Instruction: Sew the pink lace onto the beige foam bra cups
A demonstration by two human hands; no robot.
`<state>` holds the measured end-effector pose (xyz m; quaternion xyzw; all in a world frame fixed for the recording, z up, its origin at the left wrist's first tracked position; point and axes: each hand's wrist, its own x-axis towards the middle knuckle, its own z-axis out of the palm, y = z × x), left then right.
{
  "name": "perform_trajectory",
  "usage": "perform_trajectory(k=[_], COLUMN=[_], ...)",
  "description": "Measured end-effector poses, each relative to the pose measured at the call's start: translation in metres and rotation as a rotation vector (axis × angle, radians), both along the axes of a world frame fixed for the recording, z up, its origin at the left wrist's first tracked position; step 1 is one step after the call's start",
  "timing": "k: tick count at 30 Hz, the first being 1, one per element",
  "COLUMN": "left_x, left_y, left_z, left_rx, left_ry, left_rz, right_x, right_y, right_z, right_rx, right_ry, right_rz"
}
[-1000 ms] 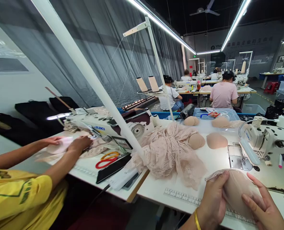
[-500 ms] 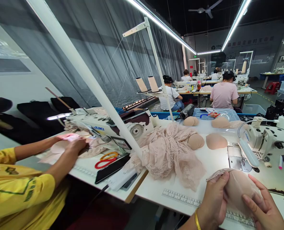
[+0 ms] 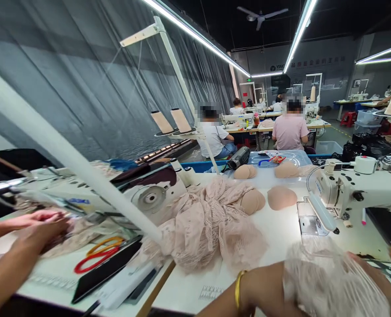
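Observation:
At the lower right, a sheer beige lace bra cup piece (image 3: 330, 277) is held up between my two hands, blurred by motion. My left hand (image 3: 274, 290), with a gold bangle at the wrist, grips it from the left, its fingers hidden under the lace. My right hand (image 3: 372, 270) is on the piece's far right side, mostly covered by it. Just beyond lies the sewing machine's lit needle plate (image 3: 309, 224). Left of my hands sits a heap of beige lace (image 3: 208, 220), with bare foam cups (image 3: 253, 201) against it and another cup (image 3: 282, 198) flat beside them.
My sewing machine (image 3: 357, 189) and its lamp (image 3: 322, 213) stand at the right. A co-worker's hands (image 3: 46, 229) work at the left machine, near red-handled scissors (image 3: 96, 259). A white thread-stand pole (image 3: 83, 163) slants across the left. Further cups (image 3: 245, 171) lie at the back.
The view has swung right. The cup I held with its smooth face showing is now turned, with loose lace facing me and covering my fingers.

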<state>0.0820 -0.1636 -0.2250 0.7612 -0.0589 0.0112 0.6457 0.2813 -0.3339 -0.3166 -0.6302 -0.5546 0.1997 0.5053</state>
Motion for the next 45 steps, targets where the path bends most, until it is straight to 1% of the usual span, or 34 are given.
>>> perform_trajectory(k=[1,2,3,4,5,6,8,11,13,16,18,22,27,32,37,42,45], left_x=[0.003,0.008,0.016,0.025,0.034,0.043,0.055,0.059,0.057,0.055,0.057,0.063,0.065,0.062,0.061,0.065,0.069], left_y=[0.007,0.015,0.022,0.028,0.034,0.040,0.048,0.049,0.044,0.033,0.027,0.022,0.020,0.019,0.022,0.034,0.045], left_z=[0.003,0.004,0.002,-0.001,-0.006,-0.011,-0.021,-0.029,-0.031,-0.034,-0.038,-0.044,-0.044,-0.042,-0.042,-0.037,-0.032], left_rx=[0.283,0.538,0.738,0.877,0.960,0.999,1.000,0.980,0.989,0.994,0.966,0.891,0.858,0.871,0.887,0.963,1.004], left_ry=[-0.048,-0.100,-0.146,-0.172,-0.175,-0.163,-0.130,-0.096,-0.068,-0.014,0.012,0.034,0.073,0.077,0.069,0.050,0.041], left_rz=[-0.095,-0.141,-0.146,-0.139,-0.143,-0.158,-0.173,-0.108,-0.051,0.033,0.074,0.121,0.168,0.155,0.128,0.110,0.072], right_x=[0.013,0.025,0.036,0.045,0.053,0.058,0.065,0.068,0.068,0.067,0.067,0.067,0.068,0.073,0.074,0.076,0.079], right_y=[0.007,0.017,0.027,0.038,0.047,0.055,0.063,0.060,0.055,0.054,0.057,0.061,0.060,0.060,0.060,0.059,0.058], right_z=[0.007,0.013,0.017,0.021,0.022,0.022,0.019,0.015,0.016,0.019,0.021,0.022,0.021,0.016,0.012,0.005,-0.001], right_rx=[0.019,0.030,0.029,0.065,0.087,0.099,0.112,0.079,0.025,-0.056,-0.071,-0.082,-0.139,-0.122,-0.116,-0.088,-0.077], right_ry=[-0.056,-0.144,-0.388,-0.592,-0.745,-0.840,-0.883,-0.794,-0.739,-0.705,-0.708,-0.708,-0.680,-0.692,-0.719,-0.747,-0.763], right_rz=[0.025,0.077,0.218,0.260,0.264,0.253,0.219,0.258,0.278,0.248,0.211,0.162,0.130,0.153,0.130,0.086,0.069])
